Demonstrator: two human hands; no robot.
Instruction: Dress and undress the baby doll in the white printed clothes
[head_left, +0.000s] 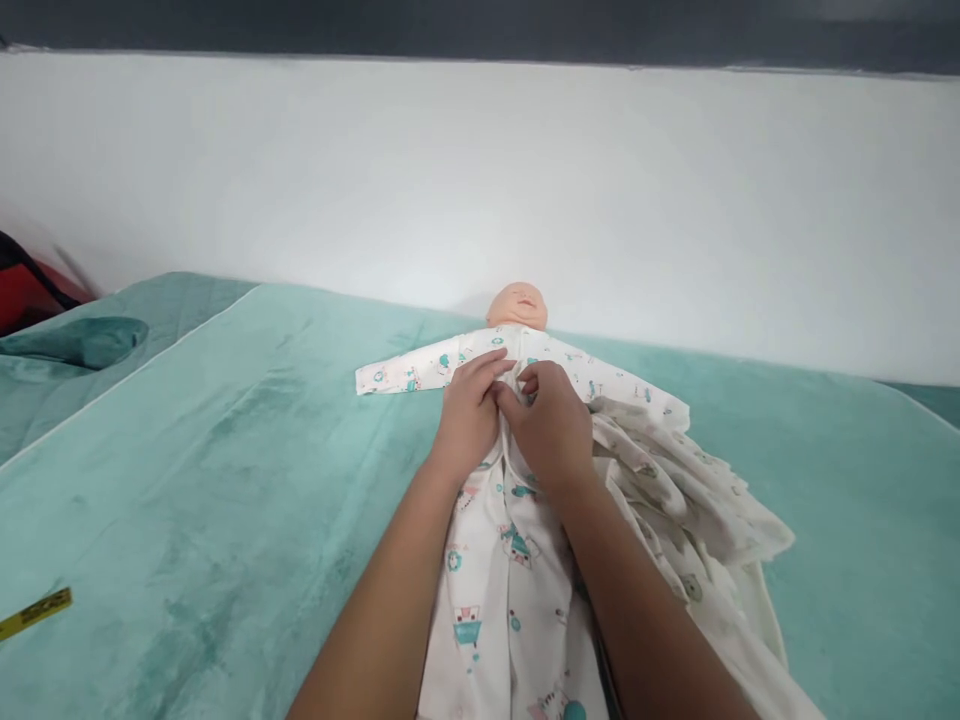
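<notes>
A baby doll lies on its back, dressed in a white baby romper printed with small teal and pink figures. Its sleeves stretch out to both sides. Both of my hands work at the chest, on the romper's front opening. My left hand rests on the cloth left of the opening, its fingers reaching toward the edge. With bent fingers and thumb, my right hand pinches the front edge of the romper. Any fastener under the fingertips is hidden.
A crumpled cream printed cloth lies right of the romper, partly under my right forearm. Teal bedding covers the surface, with a white wall behind. A yellow strip lies at left, and a red and black item stands at far left.
</notes>
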